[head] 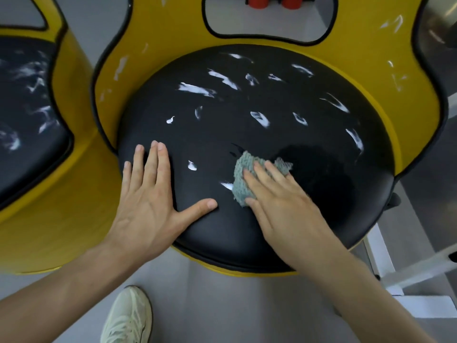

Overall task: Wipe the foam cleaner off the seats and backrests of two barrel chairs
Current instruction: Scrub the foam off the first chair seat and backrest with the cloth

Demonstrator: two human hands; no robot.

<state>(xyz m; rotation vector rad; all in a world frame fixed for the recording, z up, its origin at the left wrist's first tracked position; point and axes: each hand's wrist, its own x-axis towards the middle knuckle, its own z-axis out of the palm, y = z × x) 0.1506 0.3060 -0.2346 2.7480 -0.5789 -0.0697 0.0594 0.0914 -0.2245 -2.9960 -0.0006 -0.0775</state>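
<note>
A yellow barrel chair has a round black seat streaked with white foam. Its yellow backrest carries foam smears too. My left hand lies flat on the seat's left front with fingers straight. My right hand presses a grey-green cloth onto the seat with flat fingers. To the right of the cloth the cushion is dark and free of foam. A second yellow barrel chair stands at the left, its black seat smeared with foam.
Grey floor lies below the chairs. My pale shoe stands in front of the seat. A white frame runs along the floor at the right. Red objects show through the backrest cut-out.
</note>
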